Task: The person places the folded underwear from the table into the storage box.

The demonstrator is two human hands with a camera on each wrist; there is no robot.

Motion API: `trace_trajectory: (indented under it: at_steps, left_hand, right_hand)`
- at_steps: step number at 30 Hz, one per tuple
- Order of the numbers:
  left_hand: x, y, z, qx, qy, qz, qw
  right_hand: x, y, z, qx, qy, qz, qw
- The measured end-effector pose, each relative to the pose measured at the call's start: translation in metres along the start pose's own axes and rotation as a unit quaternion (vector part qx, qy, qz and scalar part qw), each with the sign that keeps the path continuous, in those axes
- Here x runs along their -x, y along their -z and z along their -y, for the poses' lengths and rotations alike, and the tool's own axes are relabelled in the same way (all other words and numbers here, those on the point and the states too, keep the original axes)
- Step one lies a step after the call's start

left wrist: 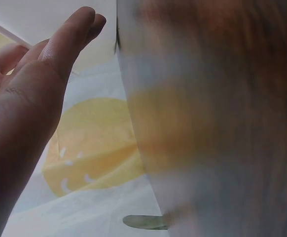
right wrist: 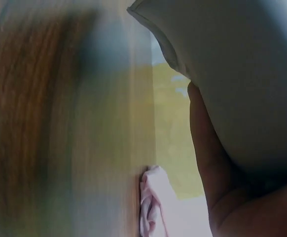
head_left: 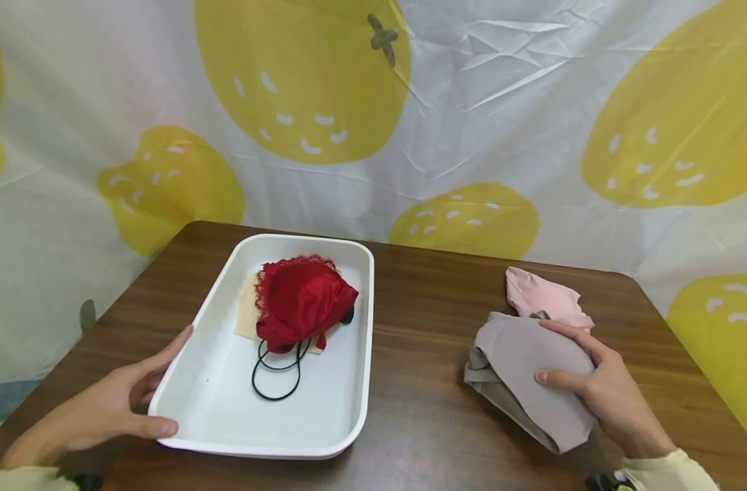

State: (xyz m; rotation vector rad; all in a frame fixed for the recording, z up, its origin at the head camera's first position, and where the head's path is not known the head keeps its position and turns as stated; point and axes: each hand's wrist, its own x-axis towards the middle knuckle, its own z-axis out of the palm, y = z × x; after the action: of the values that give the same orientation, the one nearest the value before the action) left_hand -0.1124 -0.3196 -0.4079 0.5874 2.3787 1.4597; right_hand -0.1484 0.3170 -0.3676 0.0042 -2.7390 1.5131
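My left hand (head_left: 110,406) holds the near left corner of a white plastic tray (head_left: 195,409), thumb at the front rim and fingers along the outer left side. Inside the tray a red satin, lace-edged bra (head_left: 302,296) lies on a beige cloth (head_left: 247,310), with a thin black looped cord (head_left: 277,397) beside it. On the right, my right hand (head_left: 600,382) grips a folded grey bra (head_left: 527,382), thumb on top; the fingers beneath are partly hidden. The right wrist view shows the grey bra (right wrist: 247,89) close up, tilted above the table.
A crumpled pink garment (head_left: 542,296) lies on the brown wooden table (head_left: 422,382) just behind the grey bra. Between tray and grey bra runs a stretch of tabletop. A white curtain (head_left: 459,123) with yellow fruit prints hangs behind the table's far edge.
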Motion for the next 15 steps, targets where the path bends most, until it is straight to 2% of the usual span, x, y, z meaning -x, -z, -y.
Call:
trace_trajectory:
  at_steps: [5,15]
  left_hand:
    - [-0.001,0.000,0.001,0.004,-0.010,0.001,0.9999]
    - [0.000,-0.001,0.003,0.001,-0.018,-0.004,0.9998]
  right_hand:
    - [0.004,-0.006,0.005,0.036,0.010,-0.026,0.999]
    - [0.005,-0.012,0.012,0.024,0.020,-0.025,0.999]
